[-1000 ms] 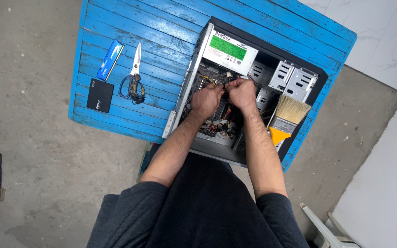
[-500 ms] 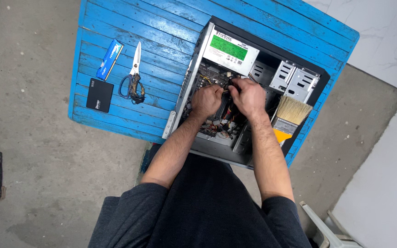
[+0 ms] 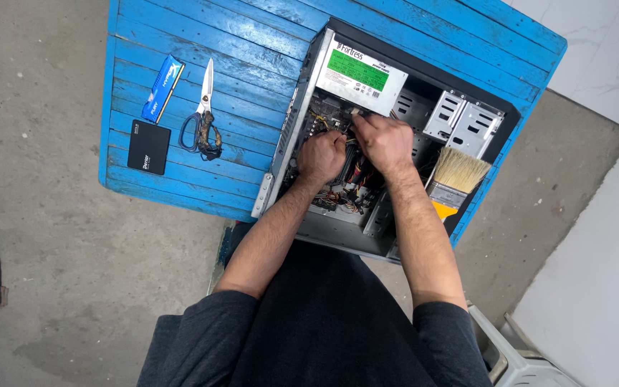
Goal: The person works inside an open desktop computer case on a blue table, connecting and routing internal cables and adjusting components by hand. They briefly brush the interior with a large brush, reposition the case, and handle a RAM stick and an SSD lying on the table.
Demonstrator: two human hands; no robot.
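An open desktop computer case (image 3: 492,154) lies on its side on a blue wooden table (image 3: 238,64). Both my hands reach inside it, close together over the board and its coloured wires (image 3: 345,197). My left hand (image 3: 322,156) is curled into a fist among the cables. My right hand (image 3: 382,140) pinches a small connector just below the grey power supply with a green label (image 3: 361,74). What the left hand grips is hidden by its fingers.
A paintbrush with pale bristles and a yellow handle (image 3: 456,179) rests on the case's right side. Scissors (image 3: 204,115), a blue memory stick (image 3: 162,88) and a black flat drive (image 3: 149,147) lie on the table's left part. Bare concrete floor surrounds the table.
My right hand has shifted slightly within the case, staying near the power supply. The left hand stays in nearly the same spot.
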